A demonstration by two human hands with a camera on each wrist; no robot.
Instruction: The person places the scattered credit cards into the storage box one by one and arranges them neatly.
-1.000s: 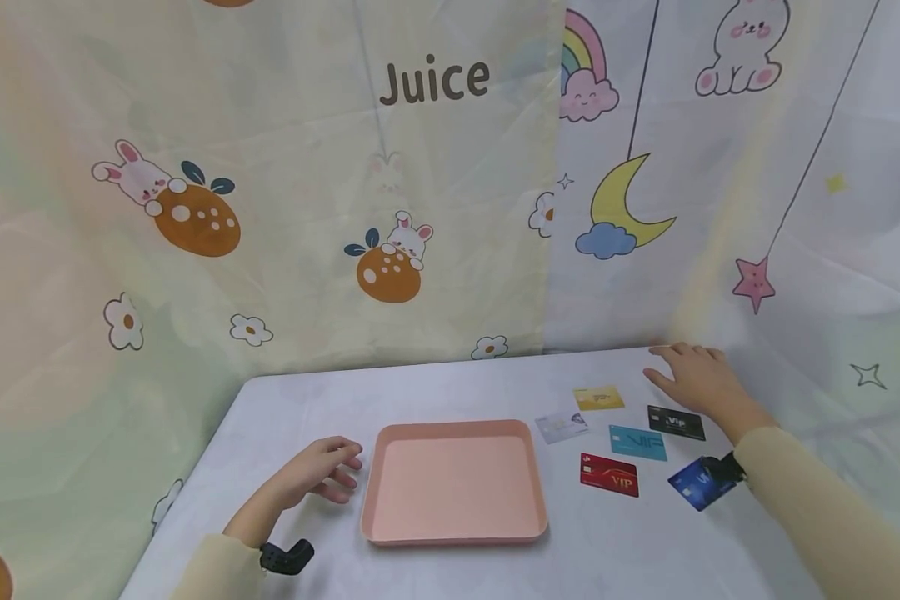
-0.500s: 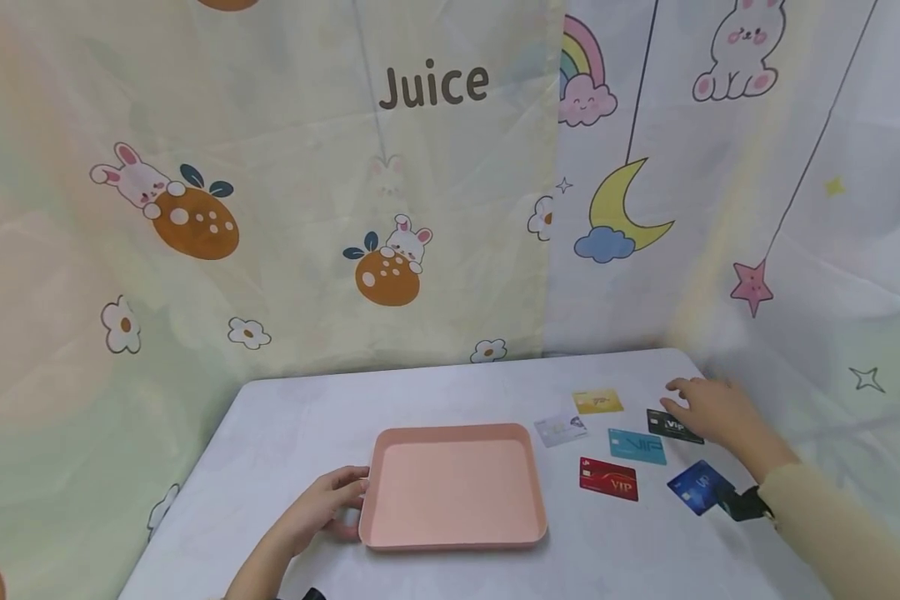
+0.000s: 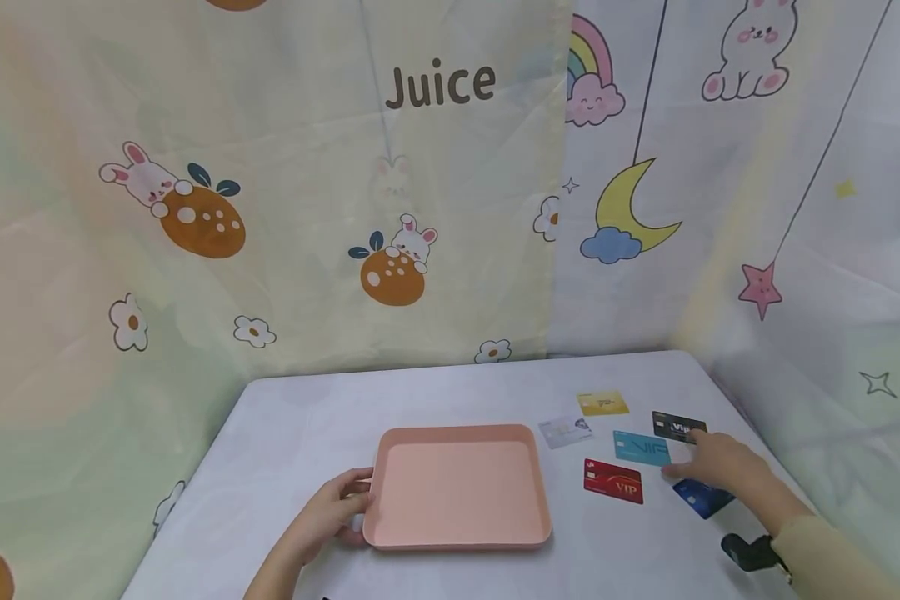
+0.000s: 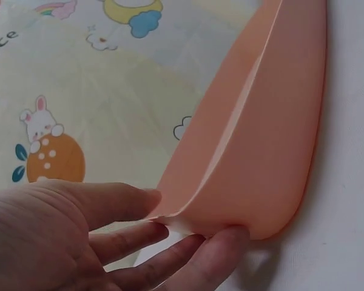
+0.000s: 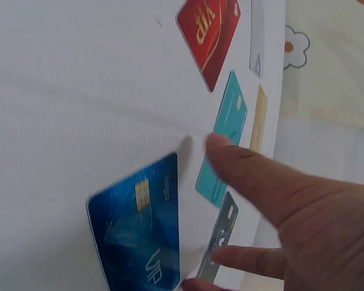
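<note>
Tray (image 3: 457, 487): smooth matte pink, a shallow rectangle with rounded corners and a raised rim, lying flat on the white tabletop (image 3: 300, 425)
Tabletop weave: finely ribbed in the right wrist view, plain and even from the head
Cards by the tray: thin, round-cornered rectangles spread to its right, namely a red card (image 3: 613, 482), teal card (image 3: 641, 448), black card (image 3: 678, 426), yellow card (image 3: 603, 403) and silver card (image 3: 566, 432)
Blue card (image 5: 136, 224): glossy, nearest the front; the right wrist view shows its gold chip and VIP lettering, while from the head it is partly covered
Left hand (image 3: 337, 508): fingers bent about the tray's left end, grasping it; only the left wrist view shows one fingertip over the rim and another digit against the outer wall
Right hand (image 3: 727, 467): fingers spread and gripping nothing, over the blue card, thumb tip by the teal one; whether a fingertip touches the blue card I cannot tell
Backdrop (image 3: 307, 183): creased printed cloth with rabbits and the word Juice
</note>
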